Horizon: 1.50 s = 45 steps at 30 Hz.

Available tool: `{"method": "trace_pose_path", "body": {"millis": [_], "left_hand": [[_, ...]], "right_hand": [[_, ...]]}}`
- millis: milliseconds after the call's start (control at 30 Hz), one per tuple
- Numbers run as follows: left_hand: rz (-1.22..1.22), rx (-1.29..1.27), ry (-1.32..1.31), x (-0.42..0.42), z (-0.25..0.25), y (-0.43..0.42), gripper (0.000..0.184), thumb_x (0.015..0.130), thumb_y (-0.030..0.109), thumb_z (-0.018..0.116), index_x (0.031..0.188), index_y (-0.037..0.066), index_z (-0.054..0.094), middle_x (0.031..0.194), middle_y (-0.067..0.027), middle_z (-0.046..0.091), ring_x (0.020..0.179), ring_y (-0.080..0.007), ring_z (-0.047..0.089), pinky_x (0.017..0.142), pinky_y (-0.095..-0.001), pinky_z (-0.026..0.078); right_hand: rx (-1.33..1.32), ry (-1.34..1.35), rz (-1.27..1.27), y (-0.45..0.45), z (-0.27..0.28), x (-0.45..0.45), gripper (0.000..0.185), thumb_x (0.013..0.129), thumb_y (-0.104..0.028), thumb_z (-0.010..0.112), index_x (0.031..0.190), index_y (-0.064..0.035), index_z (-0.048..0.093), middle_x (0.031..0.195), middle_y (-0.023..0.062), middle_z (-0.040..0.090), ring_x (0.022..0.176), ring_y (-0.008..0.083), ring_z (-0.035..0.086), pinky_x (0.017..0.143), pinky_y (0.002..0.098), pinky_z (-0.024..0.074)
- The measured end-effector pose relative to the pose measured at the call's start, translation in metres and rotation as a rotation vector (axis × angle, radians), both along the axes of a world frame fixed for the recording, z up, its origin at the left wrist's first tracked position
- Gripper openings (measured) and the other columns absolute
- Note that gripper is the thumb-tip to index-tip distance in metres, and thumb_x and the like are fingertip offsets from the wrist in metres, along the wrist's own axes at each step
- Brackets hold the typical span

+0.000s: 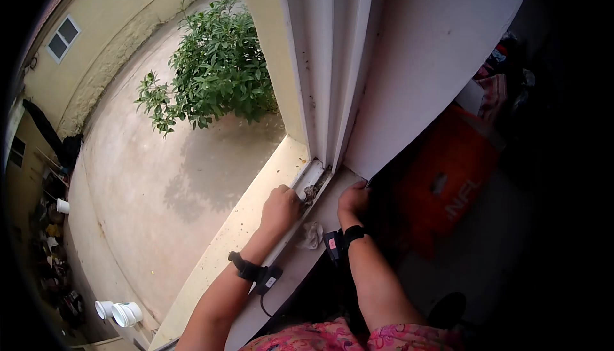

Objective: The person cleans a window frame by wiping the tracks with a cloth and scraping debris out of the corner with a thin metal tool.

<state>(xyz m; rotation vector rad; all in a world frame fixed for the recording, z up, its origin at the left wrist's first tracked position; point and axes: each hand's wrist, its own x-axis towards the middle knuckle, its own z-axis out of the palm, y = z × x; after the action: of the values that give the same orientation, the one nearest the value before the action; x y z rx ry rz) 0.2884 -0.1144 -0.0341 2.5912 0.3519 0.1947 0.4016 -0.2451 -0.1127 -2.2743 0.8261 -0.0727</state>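
Observation:
My left hand [281,209] is closed, knuckles up, over the outer side of the white window track [311,175]. Its fingertips are hidden, so whatever it may hold does not show. Just right of it, a dirty crumpled wad [311,194] lies in the track near the frame's corner. A second, paler crumpled piece of cloth or tissue [311,236] lies on the inner sill [329,205], between my forearms. My right hand [354,199] is curled at the inner edge of that sill, below the wall corner; its fingers are partly hidden in shadow.
The white window frame [326,63] rises ahead, beside a pale inner wall [441,50]. Dark bands with small devices circle both wrists. An orange bag [444,178] sits in shadow at right. Outside are a leafy bush [217,63], a concrete yard and white buckets [126,314].

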Motion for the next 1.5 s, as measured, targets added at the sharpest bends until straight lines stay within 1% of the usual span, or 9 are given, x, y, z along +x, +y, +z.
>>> {"method": "trace_pose_path", "body": {"millis": [167, 333, 600, 767, 967, 1100, 1167, 1267, 1500], "left_hand": [[0.062, -0.095, -0.123, -0.036, 0.012, 0.004, 0.006, 0.073, 0.009, 0.053, 0.075, 0.003, 0.053, 0.075, -0.0164, 0.053, 0.072, -0.0331, 0.053, 0.065, -0.0403, 0.044], [0.211, -0.458, -0.076, -0.081, 0.031, 0.016, 0.008, 0.081, 0.007, 0.051, 0.087, 0.003, 0.048, 0.077, -0.0174, 0.058, 0.07, -0.0335, 0.057, 0.062, -0.0355, 0.045], [0.39, -0.412, -0.181, -0.164, 0.021, 0.024, 0.02, 0.076, 0.001, 0.056, 0.095, 0.002, 0.049, 0.077, -0.011, 0.059, 0.068, -0.0196, 0.058, 0.062, -0.0281, 0.046], [0.626, -0.437, -0.151, -0.218, 0.02, 0.017, 0.023, 0.075, 0.002, 0.057, 0.096, 0.001, 0.05, 0.074, -0.0105, 0.058, 0.065, -0.0186, 0.058, 0.06, -0.027, 0.047], [0.862, -0.566, -0.094, -0.274, 0.004, 0.01, 0.019, 0.076, 0.006, 0.057, 0.093, 0.0, 0.051, 0.07, -0.0089, 0.058, 0.062, -0.015, 0.056, 0.058, -0.0268, 0.046], [0.903, -0.701, -0.294, -0.296, -0.012, 0.01, 0.012, 0.08, 0.007, 0.054, 0.089, 0.0, 0.051, 0.071, -0.0061, 0.057, 0.065, -0.0118, 0.054, 0.061, -0.0247, 0.045], [0.816, -0.929, -0.443, -0.297, -0.005, 0.012, 0.009, 0.083, 0.008, 0.051, 0.088, 0.0, 0.049, 0.072, -0.0041, 0.055, 0.069, -0.0087, 0.051, 0.064, -0.0227, 0.043], [0.7, -1.047, -0.504, -0.299, -0.001, 0.017, 0.009, 0.085, 0.009, 0.047, 0.089, 0.002, 0.048, 0.074, -0.0038, 0.055, 0.07, -0.0076, 0.049, 0.065, -0.0219, 0.042], [0.578, -0.961, -0.277, -0.29, 0.042, 0.029, 0.011, 0.088, 0.014, 0.043, 0.091, 0.004, 0.045, 0.073, -0.0026, 0.052, 0.069, -0.0065, 0.048, 0.061, -0.021, 0.041]], "right_hand": [[0.033, -0.002, 0.04, 0.001, 0.0, 0.001, 0.05, 0.088, -0.037, 0.031, 0.092, 0.0083, 0.052, 0.086, 0.0308, 0.057, 0.084, 0.0428, 0.056, 0.075, 0.0461, 0.0445], [0.072, -0.011, 0.027, 0.001, -0.002, 0.002, 0.053, 0.088, -0.037, 0.029, 0.094, 0.0099, 0.052, 0.089, 0.0318, 0.056, 0.086, 0.0437, 0.055, 0.078, 0.0462, 0.0435], [0.029, 0.026, 0.037, 0.002, 0.009, 0.0, 0.051, 0.087, -0.037, 0.031, 0.093, 0.0085, 0.053, 0.087, 0.0309, 0.057, 0.083, 0.0445, 0.055, 0.074, 0.0473, 0.0454], [0.094, 0.024, 0.035, -0.006, -0.011, 0.006, 0.055, 0.087, -0.04, 0.03, 0.097, 0.0078, 0.053, 0.095, 0.0305, 0.055, 0.09, 0.0427, 0.054, 0.081, 0.0451, 0.0432], [0.574, -0.072, 0.181, -0.05, -0.026, -0.01, 0.062, 0.084, -0.047, 0.041, 0.106, 0.01, 0.051, 0.105, 0.0265, 0.054, 0.096, 0.0355, 0.054, 0.084, 0.0385, 0.0407], [0.445, -0.065, 0.411, -0.09, -0.024, -0.048, 0.046, 0.083, -0.037, 0.051, 0.09, 0.0078, 0.054, 0.082, 0.0144, 0.058, 0.071, 0.0227, 0.053, 0.065, 0.0328, 0.0425], [0.398, -0.14, 0.583, -0.087, 0.004, -0.081, 0.033, 0.082, -0.031, 0.054, 0.073, -0.0004, 0.052, 0.062, 0.0031, 0.048, 0.055, 0.0128, 0.042, 0.053, 0.0271, 0.0349], [0.529, -0.126, 0.869, -0.058, 0.051, -0.13, 0.019, 0.082, -0.016, 0.056, 0.071, -0.0024, 0.051, 0.056, -0.0033, 0.043, 0.049, 0.0043, 0.035, 0.045, 0.0203, 0.0276], [0.781, 0.183, 1.438, 0.034, 0.086, -0.225, 0.014, 0.08, -0.015, 0.06, 0.084, -0.0023, 0.055, 0.055, -0.0067, 0.043, 0.046, 0.0008, 0.033, 0.042, 0.0182, 0.0249]]}}
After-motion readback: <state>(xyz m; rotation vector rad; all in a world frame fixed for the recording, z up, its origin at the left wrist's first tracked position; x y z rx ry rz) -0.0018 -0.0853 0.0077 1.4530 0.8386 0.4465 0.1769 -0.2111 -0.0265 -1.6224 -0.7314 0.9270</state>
